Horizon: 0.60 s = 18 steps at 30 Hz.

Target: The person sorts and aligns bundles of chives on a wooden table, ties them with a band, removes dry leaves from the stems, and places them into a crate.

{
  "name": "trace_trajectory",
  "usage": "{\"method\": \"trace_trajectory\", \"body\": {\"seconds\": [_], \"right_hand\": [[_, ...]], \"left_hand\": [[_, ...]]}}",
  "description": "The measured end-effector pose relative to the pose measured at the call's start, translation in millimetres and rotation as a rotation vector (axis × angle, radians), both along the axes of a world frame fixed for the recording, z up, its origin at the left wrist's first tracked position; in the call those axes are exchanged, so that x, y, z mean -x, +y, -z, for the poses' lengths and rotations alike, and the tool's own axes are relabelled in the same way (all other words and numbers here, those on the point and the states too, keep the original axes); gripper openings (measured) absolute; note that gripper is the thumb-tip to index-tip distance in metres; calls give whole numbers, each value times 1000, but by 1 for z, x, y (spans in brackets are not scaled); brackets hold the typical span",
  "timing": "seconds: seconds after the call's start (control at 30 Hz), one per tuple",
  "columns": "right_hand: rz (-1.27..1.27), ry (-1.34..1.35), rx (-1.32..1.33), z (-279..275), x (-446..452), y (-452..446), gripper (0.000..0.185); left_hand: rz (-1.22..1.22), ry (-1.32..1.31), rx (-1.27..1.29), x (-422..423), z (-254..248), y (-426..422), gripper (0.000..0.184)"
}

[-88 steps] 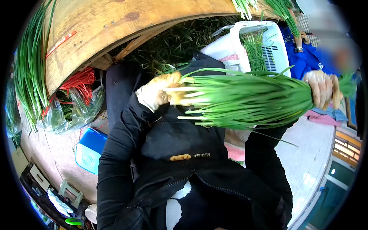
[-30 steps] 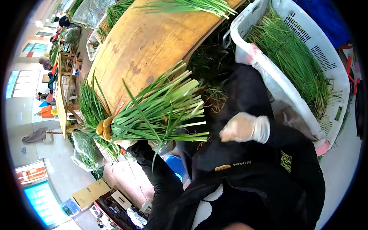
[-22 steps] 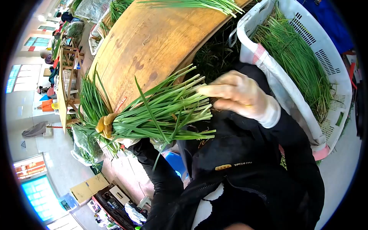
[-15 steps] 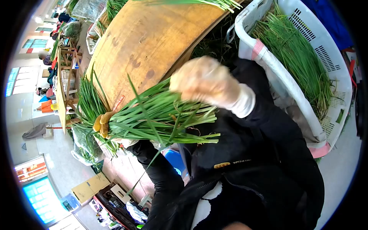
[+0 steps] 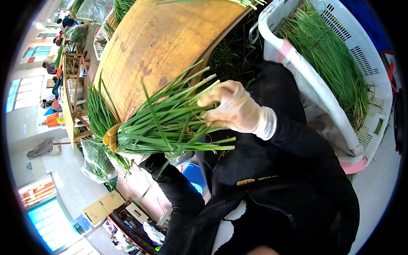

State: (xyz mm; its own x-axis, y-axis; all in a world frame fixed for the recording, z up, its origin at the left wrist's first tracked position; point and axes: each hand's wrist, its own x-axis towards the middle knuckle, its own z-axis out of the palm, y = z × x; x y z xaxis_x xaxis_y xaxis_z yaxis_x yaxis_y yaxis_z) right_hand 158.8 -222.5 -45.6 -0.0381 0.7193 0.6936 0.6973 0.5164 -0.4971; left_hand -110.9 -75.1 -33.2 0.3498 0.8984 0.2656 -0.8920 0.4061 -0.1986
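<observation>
My left hand [image 5: 111, 137], in a yellowish glove, is wrapped round a bunch of long green chives [image 5: 148, 129]. The pale cut ends fan out to the right, towards my body. My right hand [image 5: 236, 108], in a thin whitish glove, is at those ends with its fingers bent and apart. Its fingertips reach the edge of the stalks, and no stalk is plainly gripped between them. More chives [image 5: 100, 112] lie on the table edge behind my left hand.
A wooden table [image 5: 165, 36] with a rounded edge stands ahead, with stalks [image 5: 242, 2] at its far edge. On the right a white plastic basket [image 5: 369, 70], with a white cloth sack over its side, holds many chives [image 5: 325, 63]. People and other benches are in the background.
My right hand was a blurred fist over the bunch; it has moved slightly down and its fingers have spread. A long loose leaf has dropped below the bunch, which my left hand still holds.
</observation>
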Motion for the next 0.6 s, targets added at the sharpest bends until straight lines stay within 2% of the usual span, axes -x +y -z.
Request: {"method": "trace_trajectory", "body": {"seconds": [0.03,0.07,0.1,0.13,0.2,0.23,0.27,0.3,0.33,0.4,0.43,0.47,0.5,0.53,0.6], "right_hand": [[-84,83,32,6,-5,-1,17],[-173,168,68,12,-12,-5,17],[-223,271,82,14,-21,-11,18],[-272,340,100,27,-32,-17,14],[-61,95,267,40,-59,-35,11],[78,-55,441,57,-73,-42,14],[79,-55,442,62,-78,-51,14],[269,-299,638,65,-80,-59,27],[461,-545,827,66,-79,-64,45],[184,-261,784,27,-67,-55,66],[-40,-11,572,25,-58,-49,63],[-232,262,528,18,-43,-42,59],[-292,533,819,0,-30,-42,55],[-263,436,793,-2,-18,-36,48],[-253,823,864,10,4,-25,34]], "left_hand": [[76,-147,16,5,3,1,7],[69,-143,18,31,11,10,7],[-91,277,-51,71,24,27,15],[-141,304,-102,65,23,22,19],[-247,354,-196,51,20,12,25],[-106,94,-75,47,16,9,22],[35,-167,47,46,14,8,23],[-51,53,-19,53,17,15,27],[-51,53,-19,48,15,14,27],[-127,-39,-21,34,8,9,25],[-23,42,-60,55,17,18,24],[80,119,-106,62,16,21,25],[-63,151,-99,63,21,22,25],[-207,180,-92,56,18,20,25],[-542,1069,-169,95,27,39,26]]}}
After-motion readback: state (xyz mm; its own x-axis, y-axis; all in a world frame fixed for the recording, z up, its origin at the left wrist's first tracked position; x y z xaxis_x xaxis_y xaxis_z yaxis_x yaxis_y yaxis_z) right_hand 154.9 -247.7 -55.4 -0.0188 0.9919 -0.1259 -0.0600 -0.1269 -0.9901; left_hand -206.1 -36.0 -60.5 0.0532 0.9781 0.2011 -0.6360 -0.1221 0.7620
